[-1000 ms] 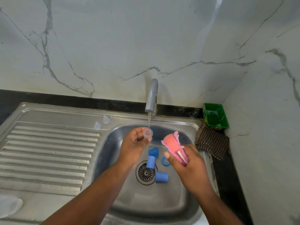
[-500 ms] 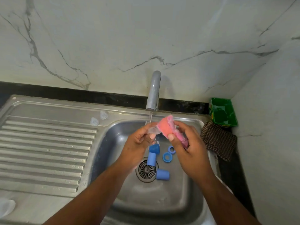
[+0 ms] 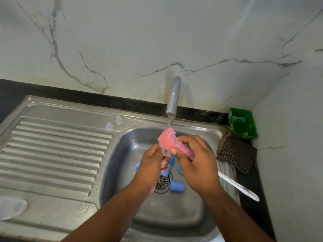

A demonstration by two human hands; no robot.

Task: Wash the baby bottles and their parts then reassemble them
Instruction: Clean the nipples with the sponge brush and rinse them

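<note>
Left hand (image 3: pixel 150 165): fingers curled round clear nipple (image 3: pixel 165 152), over sink basin (image 3: pixel 122 154), below tap (image 3: pixel 173 96) stream. Right hand (image 3: pixel 195 165): fingers clamped on pink sponge (image 3: pixel 167 139), pressed against nipple. Blue caps (image 3: pixel 176 186) near drain (image 3: pixel 161 183).

Soft even daylight, mild glare on sink (image 3: pixel 57 151), edges bowed.

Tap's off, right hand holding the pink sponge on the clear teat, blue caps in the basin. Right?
Not quite: the tap is running; the head view shows a thin stream falling onto the pink sponge. The rest holds: the right hand holds the sponge on the clear teat, and blue caps lie in the basin.
</note>
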